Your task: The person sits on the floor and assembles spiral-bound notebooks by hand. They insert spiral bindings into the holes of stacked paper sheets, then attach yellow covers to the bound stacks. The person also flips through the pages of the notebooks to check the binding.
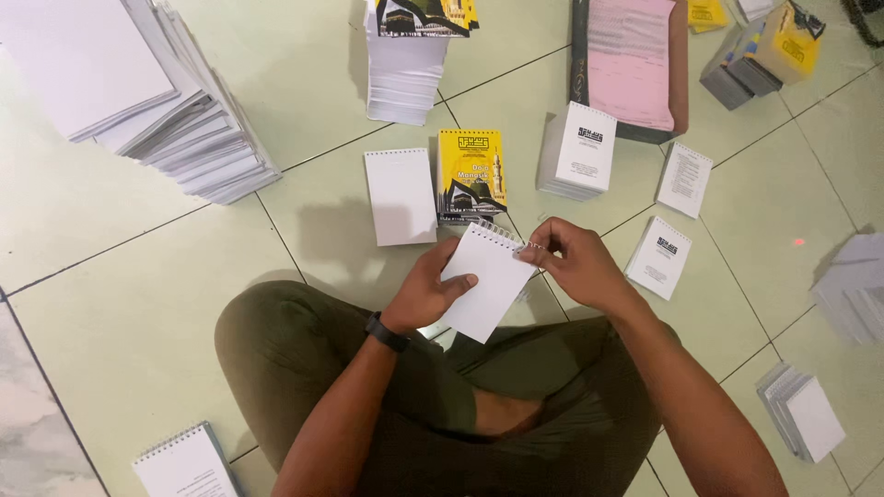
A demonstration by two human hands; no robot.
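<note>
Pale green tiled floor (pixel 110 276). Far left corner: tall slumped stack of white sheets (pixel 157 101). Far edge, centre: second paper stack (pixel 402 78); before it a white notepad (pixel 400 196) beside a yellow booklet (pixel 471 175). Near left corner: spiral pad (pixel 184 463).

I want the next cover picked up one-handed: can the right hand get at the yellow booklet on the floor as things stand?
Probably yes, once freed. The yellow booklet lies uncovered just beyond the right hand, with nothing between, but that hand now pinches the spiral of the white notepad that the left hand holds.
</note>
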